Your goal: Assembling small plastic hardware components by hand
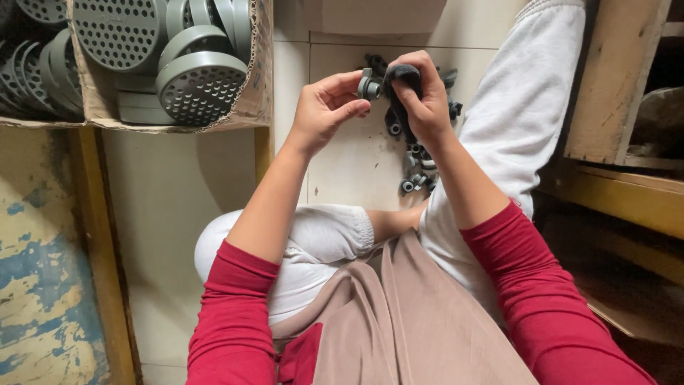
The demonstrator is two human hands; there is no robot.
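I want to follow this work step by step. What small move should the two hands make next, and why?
Probably bring the small grey fitting in the left hand against the dark rubber piece pinched by the right hand. The two parts sit almost side by side, held up above the pile of small fittings on the tiled floor.

Open brown cardboard box [258, 85] — upper left — filled with grey perforated discs [199, 85].

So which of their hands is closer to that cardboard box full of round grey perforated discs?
Left. The left hand, holding a small grey fitting, is just right of the cardboard box. The right hand, gripping a dark piece, sits farther right, beyond the left.
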